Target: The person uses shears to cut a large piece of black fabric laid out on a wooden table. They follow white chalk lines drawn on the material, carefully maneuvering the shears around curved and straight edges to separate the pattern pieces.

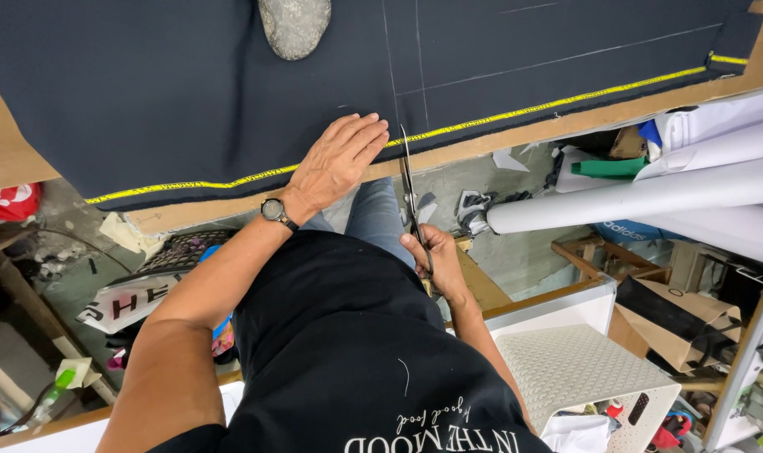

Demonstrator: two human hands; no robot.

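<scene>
A large sheet of dark navy fabric [172, 92] with a yellow edge stripe lies flat on a wooden table [4, 151]. White chalk lines cross the cloth on the right. My left hand [339, 159] presses flat on the fabric's near edge, fingers spread; a wristwatch sits on that wrist. My right hand [432, 256] grips the handles of long scissors [410, 180], whose blades point at the cloth's edge just right of my left hand, in line with a chalk line.
A grey stone [294, 25] weighs the cloth down at the top. Big white paper rolls [650, 197] lie to the right below the table. A white perforated stool [583, 373], a brown bag [666, 323] and scraps crowd the floor.
</scene>
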